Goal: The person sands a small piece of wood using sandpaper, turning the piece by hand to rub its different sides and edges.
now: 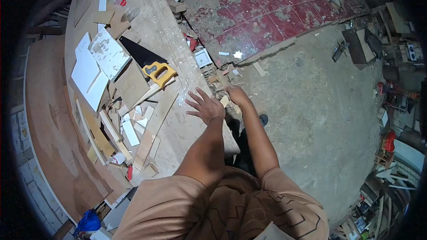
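Note:
My left hand is open, fingers spread over the edge of the wooden worktable. Just past that edge, my right hand is closed, its fingertips mostly hidden. Pale wood pieces show between the hands and below the right one. Whether the right hand grips one of them, I cannot tell. Beyond my left hand, a handsaw with a yellow handle and dark blade lies flat on the table, apart from both hands.
White-faced boards, wood strips and offcuts cover the table's left part. Scraps lie on the floor along its right edge. Concrete floor and red tiles extend rightward. Clutter lines the far right.

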The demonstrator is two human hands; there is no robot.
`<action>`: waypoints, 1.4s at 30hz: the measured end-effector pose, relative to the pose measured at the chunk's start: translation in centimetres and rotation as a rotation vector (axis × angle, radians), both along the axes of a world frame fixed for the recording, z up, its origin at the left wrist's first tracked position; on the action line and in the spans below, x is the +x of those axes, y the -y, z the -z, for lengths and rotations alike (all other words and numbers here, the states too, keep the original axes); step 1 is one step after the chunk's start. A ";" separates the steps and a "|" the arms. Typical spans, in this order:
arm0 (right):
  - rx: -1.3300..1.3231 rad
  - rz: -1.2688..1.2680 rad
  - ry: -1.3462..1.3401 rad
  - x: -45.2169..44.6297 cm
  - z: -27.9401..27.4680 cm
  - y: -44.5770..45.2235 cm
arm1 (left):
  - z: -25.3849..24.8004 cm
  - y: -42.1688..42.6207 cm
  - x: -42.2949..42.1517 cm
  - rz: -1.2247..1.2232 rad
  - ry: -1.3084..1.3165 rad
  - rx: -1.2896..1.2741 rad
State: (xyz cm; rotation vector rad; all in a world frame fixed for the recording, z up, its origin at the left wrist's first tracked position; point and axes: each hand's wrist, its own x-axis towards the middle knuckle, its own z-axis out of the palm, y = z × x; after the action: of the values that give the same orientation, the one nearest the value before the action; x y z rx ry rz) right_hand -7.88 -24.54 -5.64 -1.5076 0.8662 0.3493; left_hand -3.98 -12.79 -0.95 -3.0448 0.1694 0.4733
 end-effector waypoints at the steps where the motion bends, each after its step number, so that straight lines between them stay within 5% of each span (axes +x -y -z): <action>1: 0.001 -0.019 0.043 -0.6 0.2 0.0 | 0.1 0.0 -0.1 -0.011 -0.009 0.000; 8: 0.317 -0.091 -0.091 -5.0 -6.4 2.6 | -0.3 0.0 -0.2 -0.018 -0.043 0.008; 16: -0.010 -0.387 -0.228 1.0 -0.9 2.6 | 0.0 0.1 0.0 -0.006 -0.017 0.057; 24: 0.369 0.212 0.047 -5.4 -3.0 0.0 | -0.2 0.0 0.0 -0.027 -0.051 0.005; 29: 0.124 0.699 0.437 -1.8 4.1 -4.9 | 0.2 0.0 -0.1 0.000 -0.005 0.010; 32: 0.252 0.597 0.419 -4.5 3.6 -5.6 | 0.4 -0.1 -0.3 0.005 0.030 -0.021; 34: 0.038 0.497 0.468 -7.4 2.3 -5.3 | 0.1 0.0 -0.3 0.009 0.012 0.000; 36: 0.487 0.409 0.389 -9.9 3.1 -4.4 | 0.1 0.1 0.0 0.005 -0.001 0.022; 37: 0.493 0.396 0.342 -10.1 3.4 -4.1 | 0.1 0.1 0.0 0.005 -0.006 0.032; 42: 0.288 0.645 0.389 -2.9 3.6 -3.2 | 0.2 0.0 -0.1 0.000 0.009 0.009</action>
State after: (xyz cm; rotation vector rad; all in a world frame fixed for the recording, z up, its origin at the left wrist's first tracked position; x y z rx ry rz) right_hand -10.81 -21.36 -9.29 -0.9192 0.8896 -0.2787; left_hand -4.09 -12.77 -1.10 -3.0373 0.1663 0.4589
